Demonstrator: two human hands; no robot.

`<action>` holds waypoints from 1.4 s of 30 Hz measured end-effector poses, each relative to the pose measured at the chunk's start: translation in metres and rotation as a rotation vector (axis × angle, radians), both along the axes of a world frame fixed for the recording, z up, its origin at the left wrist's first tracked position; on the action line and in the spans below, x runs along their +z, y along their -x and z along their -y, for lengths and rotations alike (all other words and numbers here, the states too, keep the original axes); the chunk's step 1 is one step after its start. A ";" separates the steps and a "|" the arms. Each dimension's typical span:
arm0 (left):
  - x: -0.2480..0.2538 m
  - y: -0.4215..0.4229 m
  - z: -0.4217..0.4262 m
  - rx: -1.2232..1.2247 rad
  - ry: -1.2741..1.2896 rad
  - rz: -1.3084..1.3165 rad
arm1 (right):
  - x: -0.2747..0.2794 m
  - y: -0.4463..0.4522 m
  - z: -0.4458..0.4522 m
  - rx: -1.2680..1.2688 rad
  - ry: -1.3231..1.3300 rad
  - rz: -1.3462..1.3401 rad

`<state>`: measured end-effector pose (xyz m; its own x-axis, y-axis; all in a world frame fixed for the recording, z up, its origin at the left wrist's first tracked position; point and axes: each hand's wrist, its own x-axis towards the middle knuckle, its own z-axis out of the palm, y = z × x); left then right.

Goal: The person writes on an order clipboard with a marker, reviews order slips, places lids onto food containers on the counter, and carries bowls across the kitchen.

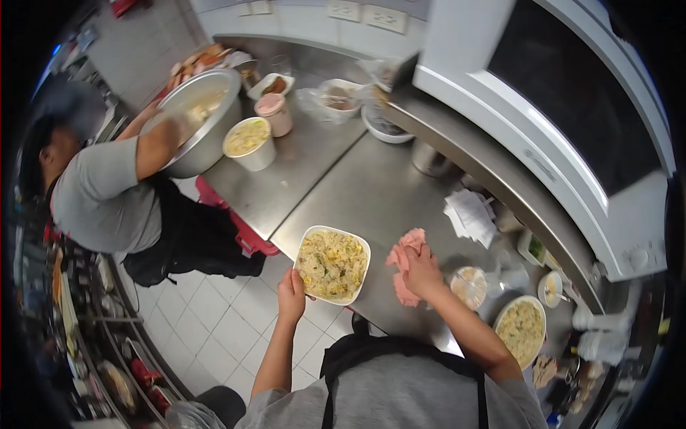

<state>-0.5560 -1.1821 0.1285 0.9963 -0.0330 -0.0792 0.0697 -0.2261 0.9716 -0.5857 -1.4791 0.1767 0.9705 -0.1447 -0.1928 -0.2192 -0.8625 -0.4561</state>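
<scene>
My left hand (291,294) grips the lower left edge of a white square container of fried rice (332,264), at the front edge of the steel counter. Bits of egg and green show in the rice. My right hand (423,272) presses on a crumpled pink cloth (407,268) lying on the counter to the right of the container. Its fingers are bent over the cloth. Farther right, near my right forearm, stand a round tub with pale contents (469,284) and a white oval container of fried rice (520,330).
At the left a co-worker (107,186) in a grey shirt reaches into a large metal pot (207,118). A round tub of rice (248,141) and a pink-lidded jar (275,114) stand beside it. Under a microwave (550,107) on a shelf lie white papers (469,217).
</scene>
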 end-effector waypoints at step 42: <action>0.017 -0.042 0.053 -0.125 0.099 0.042 | -0.096 -0.022 -0.042 -0.058 -0.113 0.320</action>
